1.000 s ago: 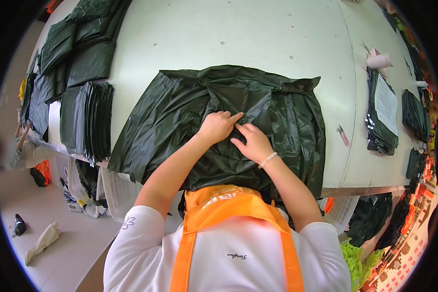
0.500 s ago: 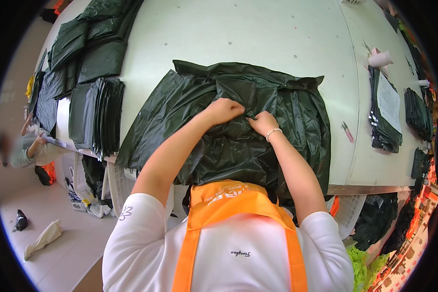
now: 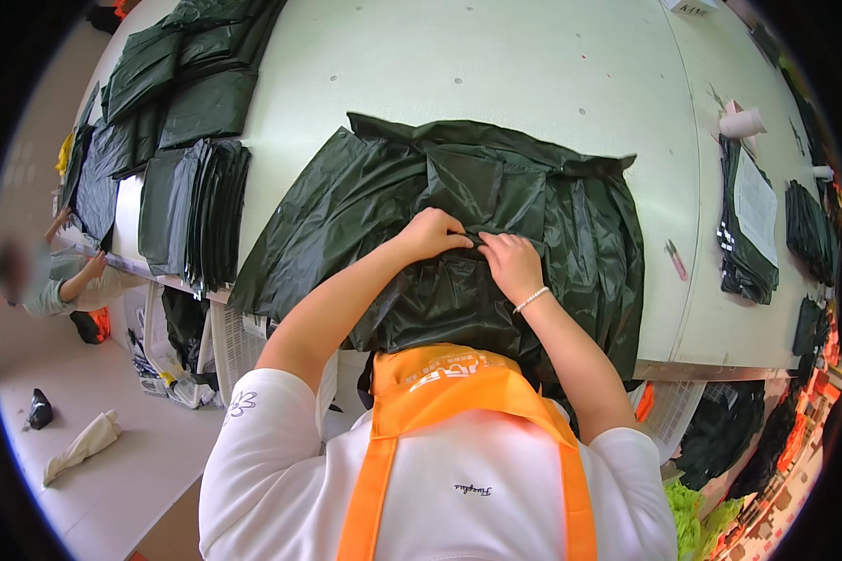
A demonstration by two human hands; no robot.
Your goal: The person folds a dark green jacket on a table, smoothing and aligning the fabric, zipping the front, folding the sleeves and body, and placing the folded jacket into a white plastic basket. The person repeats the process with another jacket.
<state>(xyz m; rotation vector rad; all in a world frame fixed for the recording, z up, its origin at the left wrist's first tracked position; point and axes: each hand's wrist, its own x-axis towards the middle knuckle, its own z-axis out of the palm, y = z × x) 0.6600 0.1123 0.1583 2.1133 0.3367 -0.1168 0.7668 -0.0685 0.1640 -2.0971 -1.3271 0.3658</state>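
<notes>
The spread material (image 3: 594,238) is blackish green, with paler streaks along its creases; the folded stack (image 3: 166,206) left of it matches. The tabletop (image 3: 496,56) beneath it is pale greenish white. Below the material, an orange apron (image 3: 472,397) with whitish print crosses a white shirt (image 3: 496,524) bearing a dark flower outline (image 3: 240,406). Right of the material, snips (image 3: 676,265) show pink.

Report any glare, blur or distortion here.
Head view throughout: the dark green material shows soft glare along its creases; the white table looks bowed near the rim; a co-worker's head is blurred; left hand and right hand look fairly sharp.
</notes>
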